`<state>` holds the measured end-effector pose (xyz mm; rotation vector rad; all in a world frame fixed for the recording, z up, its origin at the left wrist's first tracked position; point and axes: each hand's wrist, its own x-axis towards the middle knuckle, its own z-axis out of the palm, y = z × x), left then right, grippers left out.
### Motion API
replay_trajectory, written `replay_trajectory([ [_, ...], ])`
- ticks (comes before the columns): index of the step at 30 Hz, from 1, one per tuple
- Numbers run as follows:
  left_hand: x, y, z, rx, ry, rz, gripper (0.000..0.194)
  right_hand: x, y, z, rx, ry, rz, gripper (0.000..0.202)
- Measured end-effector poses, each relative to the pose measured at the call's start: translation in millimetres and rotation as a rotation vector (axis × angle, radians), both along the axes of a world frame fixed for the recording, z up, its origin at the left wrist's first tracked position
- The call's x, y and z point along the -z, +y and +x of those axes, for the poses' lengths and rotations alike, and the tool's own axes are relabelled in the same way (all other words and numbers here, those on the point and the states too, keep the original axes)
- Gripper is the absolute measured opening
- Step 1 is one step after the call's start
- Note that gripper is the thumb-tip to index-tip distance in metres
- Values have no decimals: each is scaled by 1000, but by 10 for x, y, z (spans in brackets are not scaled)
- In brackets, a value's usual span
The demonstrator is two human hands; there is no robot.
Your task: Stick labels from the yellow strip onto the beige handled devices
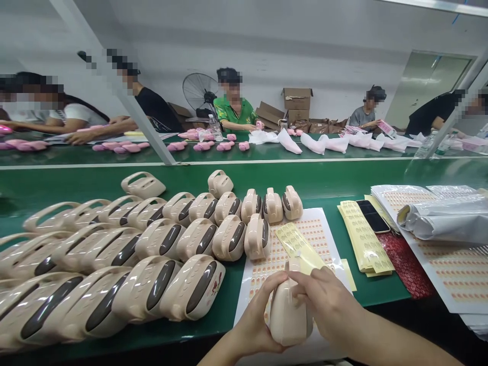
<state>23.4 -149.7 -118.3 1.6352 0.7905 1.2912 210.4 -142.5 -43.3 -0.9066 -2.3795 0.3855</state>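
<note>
A glossy beige plastic casing with a handle (288,317) is held upright low in the middle of the view, over a white sheet of small orange stickers (259,278). My left hand (257,317) is closed around its left side, thumb near the top. My right hand (330,302) has its fingers curled against the top and right side; whether a sticker is between them is hidden. Just behind my hands, a yellow strip of stickers (299,246) lies on the white sheet.
Rows of similar beige casings (152,290) with dark oval panels fill the green table (324,178) to the left. On the right lie yellow sticker sheets (362,239), a phone (372,216) and more orange sticker sheets (457,279). Co-workers (234,109) handle pink items across the bench.
</note>
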Motion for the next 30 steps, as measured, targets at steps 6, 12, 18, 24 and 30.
replay_trajectory([
  [6, 21, 20, -19, -51, 17, -16, 94, 176, -74, 32, 7, -71, 171, 71],
  [12, -88, 72, 13, 32, 76, 112, 95, 9, 151, -58, 96, 66, -229, 56],
  [18, -69, 104, 67, 116, -98, -119, 58, 254, 609, 56, -251, 512, -917, 53],
  [24, 256, 354, 336, -15, -175, -195, 68, 127, 1185, 374, 305, 739, -798, 35],
  [30, 878, 526, 508, -133, 351, 65, 50, -204, 2480, 522, 803, 412, -215, 17],
])
